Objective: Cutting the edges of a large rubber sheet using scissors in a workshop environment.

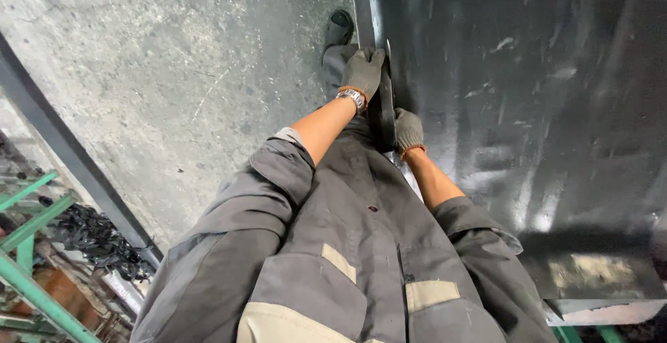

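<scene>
The left hand, in a dark grey work glove with a metal wristwatch just below the cuff, is curled over the near edge of a wide black rubber sheet, fingers wrapped onto the folded strip of that edge. The right hand, gloved the same way, grips the same edge a little nearer the body, thumb and fingers closed around the black fold; how tightly it pinches is hard to judge, since the fold hides most of the fingertips. The sheet itself lies flat and glossy (streaked with pale scuffs) over a long bench that fills the right side of the view, its left edge running straight up toward the top of the picture. Both forearms are bare below rolled grey jacket sleeves. A dark shoe stands on the concrete floor just beside the bench edge. At the lower left, a green metal rack holds black scraps.
</scene>
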